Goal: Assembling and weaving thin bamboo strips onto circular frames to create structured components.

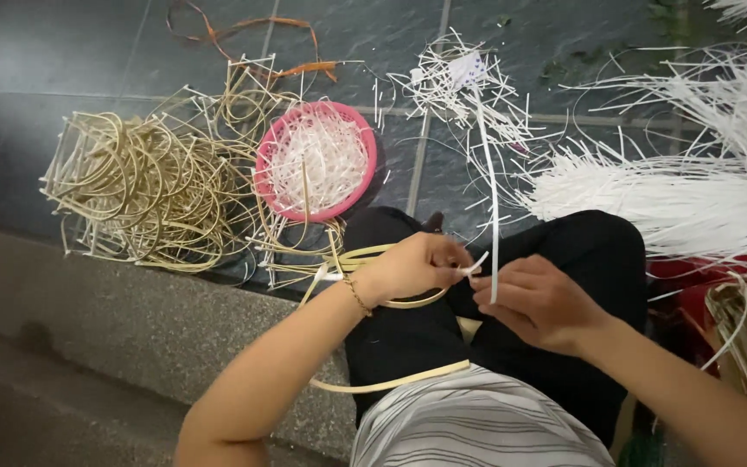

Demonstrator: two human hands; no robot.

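My left hand [412,268] grips a tan cane ring [395,380] that loops over my lap, and its fingertips pinch the end of a thin white strip [494,207]. My right hand [536,301] is closed around the same white strip just below it. The strip runs upward from my hands toward a loose tangle of white strips [464,82] on the floor. Both hands meet above my black-trousered knees. A thin bracelet sits on my left wrist.
A pink basin [263,177] full of short white strips stands on the dark tile floor. A pile of tan cane rings [144,186] lies to its left. Long white strip bundles [685,195] spread at the right. An orange ribbon [291,47] lies at the back. A stone step [131,329] runs under me.
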